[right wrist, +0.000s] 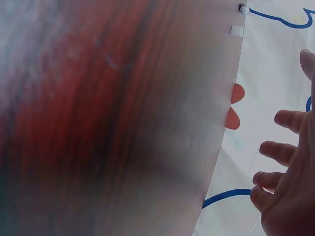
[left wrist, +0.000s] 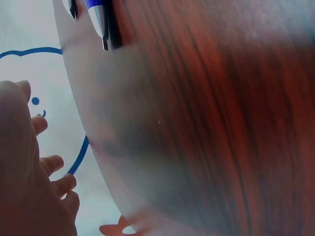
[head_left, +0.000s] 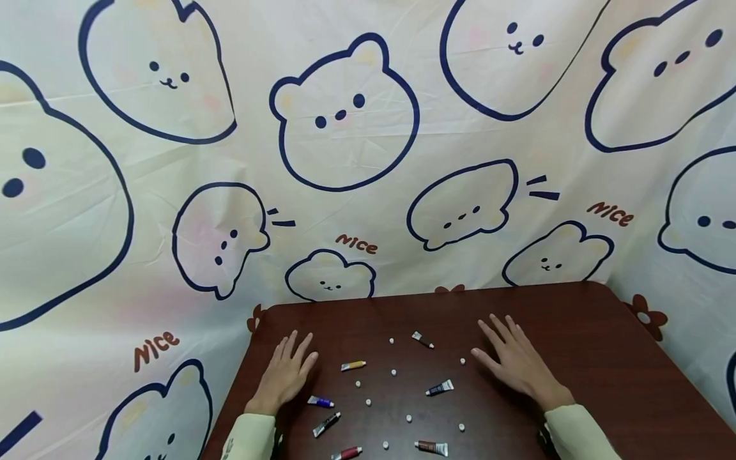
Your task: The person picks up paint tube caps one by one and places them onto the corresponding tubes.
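Note:
My left hand (head_left: 283, 370) is spread over the left side of the table, fingers straight, holding nothing. Nearest to it are a yellow paint tube (head_left: 353, 366) and a blue paint tube (head_left: 320, 402). On the right my right hand (head_left: 516, 359) is likewise spread and holds nothing, a small white cap (head_left: 462, 361) lying just left of its thumb. Between the hands lie a small dark brown tube (head_left: 422, 340), a dark blue tube (head_left: 439, 388), a black tube (head_left: 326, 425), a red tube (head_left: 347, 453) and a brown tube (head_left: 431, 448). All lie flat.
Several more small white caps, one of them a cap (head_left: 368, 402) near the middle, are scattered among the tubes on the dark wooden table (head_left: 621, 383). A white curtain (head_left: 345, 153) printed with cartoon bears hangs behind the table's far edge and along both sides.

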The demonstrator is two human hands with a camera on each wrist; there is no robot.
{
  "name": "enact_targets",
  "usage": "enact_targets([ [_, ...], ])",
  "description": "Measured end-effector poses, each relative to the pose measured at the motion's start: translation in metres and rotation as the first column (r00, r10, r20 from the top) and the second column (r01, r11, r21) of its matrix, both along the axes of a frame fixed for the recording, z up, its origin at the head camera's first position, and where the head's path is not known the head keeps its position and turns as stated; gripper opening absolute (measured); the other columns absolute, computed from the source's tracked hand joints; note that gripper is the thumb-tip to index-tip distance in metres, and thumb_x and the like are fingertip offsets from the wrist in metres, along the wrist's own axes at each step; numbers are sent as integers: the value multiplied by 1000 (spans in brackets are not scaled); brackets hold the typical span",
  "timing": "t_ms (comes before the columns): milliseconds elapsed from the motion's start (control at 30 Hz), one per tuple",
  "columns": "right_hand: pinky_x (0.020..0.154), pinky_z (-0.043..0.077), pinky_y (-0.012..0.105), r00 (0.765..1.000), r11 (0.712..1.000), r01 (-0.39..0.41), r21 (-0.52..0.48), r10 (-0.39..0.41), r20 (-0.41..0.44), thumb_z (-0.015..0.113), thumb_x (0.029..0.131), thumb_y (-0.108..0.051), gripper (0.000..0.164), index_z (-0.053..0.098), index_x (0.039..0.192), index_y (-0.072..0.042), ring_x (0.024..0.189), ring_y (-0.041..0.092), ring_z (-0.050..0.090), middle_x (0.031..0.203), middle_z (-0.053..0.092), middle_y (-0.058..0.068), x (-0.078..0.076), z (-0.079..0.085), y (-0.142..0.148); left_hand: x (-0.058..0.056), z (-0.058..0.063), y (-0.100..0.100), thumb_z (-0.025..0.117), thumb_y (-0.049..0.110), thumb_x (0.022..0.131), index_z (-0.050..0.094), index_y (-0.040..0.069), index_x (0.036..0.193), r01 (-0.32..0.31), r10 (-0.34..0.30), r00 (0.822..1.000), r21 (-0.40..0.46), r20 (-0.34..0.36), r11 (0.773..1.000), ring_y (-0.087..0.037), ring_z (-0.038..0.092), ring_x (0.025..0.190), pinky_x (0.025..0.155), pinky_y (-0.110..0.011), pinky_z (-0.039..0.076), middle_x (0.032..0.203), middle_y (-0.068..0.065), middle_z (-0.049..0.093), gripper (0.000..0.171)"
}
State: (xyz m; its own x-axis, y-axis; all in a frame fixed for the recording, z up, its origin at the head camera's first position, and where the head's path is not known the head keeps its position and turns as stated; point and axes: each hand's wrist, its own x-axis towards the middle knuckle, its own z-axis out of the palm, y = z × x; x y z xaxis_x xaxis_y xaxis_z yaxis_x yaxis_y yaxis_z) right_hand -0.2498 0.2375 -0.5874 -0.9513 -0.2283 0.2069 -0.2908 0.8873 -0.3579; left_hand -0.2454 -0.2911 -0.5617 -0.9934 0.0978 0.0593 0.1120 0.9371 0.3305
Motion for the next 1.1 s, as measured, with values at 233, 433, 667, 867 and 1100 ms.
enact_targets([
  [233, 128, 21, 73, 1000, 1000, 9, -16, -9, 13, 55, 107, -66, 83, 45, 166, -10, 161, 58, 23, 173, 36, 27, 6, 1, -4, -2, -1, 7, 47, 50, 115, 42, 17, 168, 4, -4, 1000, 14, 19, 1000, -53, 22, 164, 131, -70, 21, 179, -25, 24, 63],
  [433, 128, 22, 73, 1000, 1000, 15, -22, -15, 4, 56, 107, -65, 81, 46, 166, -10, 161, 58, 24, 173, 36, 26, 8, 4, -5, -3, -1, 15, 50, 49, 114, 42, 18, 169, 24, -25, 999, 43, 31, 999, -52, 24, 164, 127, -74, 26, 179, -23, 25, 63],
  [667, 129, 22, 71, 1000, 1000, 4, -31, -3, 11, 59, 106, -65, 82, 47, 165, -9, 161, 56, 25, 173, 37, 25, 8, -1, -7, -4, -1, 22, 51, 52, 113, 45, 18, 167, 65, -66, 997, 42, 39, 997, -49, 31, 161, 123, -75, 32, 176, -22, 31, 64],
  [867, 129, 25, 69, 1000, 999, -13, -38, 13, 5, 60, 106, -63, 81, 48, 164, -8, 161, 54, 28, 171, 40, 26, 9, 0, -10, -6, 0, 31, 53, 53, 112, 50, 17, 164, 81, -83, 995, 37, 56, 996, -48, 34, 160, 120, -75, 37, 175, -21, 35, 63],
  [1100, 128, 29, 67, 999, 999, -22, -34, 23, 38, 60, 107, -61, 80, 47, 164, -6, 161, 51, 31, 170, 42, 26, 12, -2, -11, -7, -1, 41, 58, 55, 110, 54, 18, 161, 127, -130, 989, 42, 70, 991, -45, 39, 158, 117, -74, 42, 173, -19, 38, 63],
])
